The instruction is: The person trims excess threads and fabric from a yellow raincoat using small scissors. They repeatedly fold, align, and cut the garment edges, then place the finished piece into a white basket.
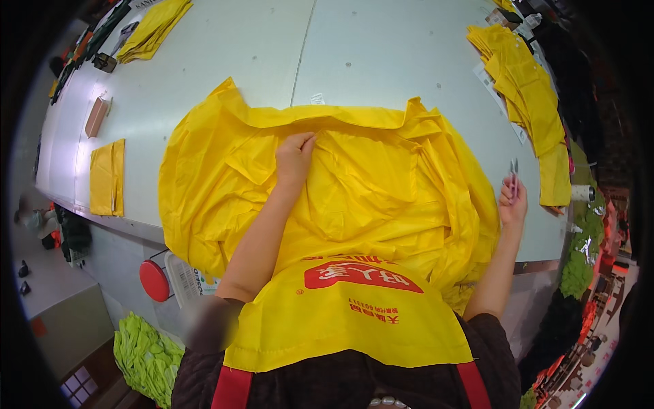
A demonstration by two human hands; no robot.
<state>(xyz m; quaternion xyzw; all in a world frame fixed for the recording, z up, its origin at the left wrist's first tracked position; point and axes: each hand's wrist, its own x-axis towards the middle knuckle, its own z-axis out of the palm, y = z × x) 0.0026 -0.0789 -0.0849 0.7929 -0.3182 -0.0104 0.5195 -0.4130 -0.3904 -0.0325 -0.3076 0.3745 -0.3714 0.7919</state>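
Note:
A large yellow fabric piece (pixel 361 170), perhaps a garment, lies bunched and creased on the table, its far edge folded into a raised band. My left hand (pixel 295 157) reaches over its middle with fingers closed in a pinch at the cloth just below that band. Off the right side of the cloth, my right hand (pixel 512 203) grips small thread snips (pixel 514 170), blades pointing away from me. A yellow apron (pixel 272 327) with red straps and a red printed patch covers my front, and the near part of the cloth meets it.
Folded yellow pieces lie at the far left (pixel 155 31), the left (pixel 107 177) and in a long stack (pixel 524 88) at the right. A pinkish block (pixel 98 117) sits on the table (pixel 368 54). A thread spool (pixel 582 193) is at the right edge; a red round stool (pixel 154 281) stands below left.

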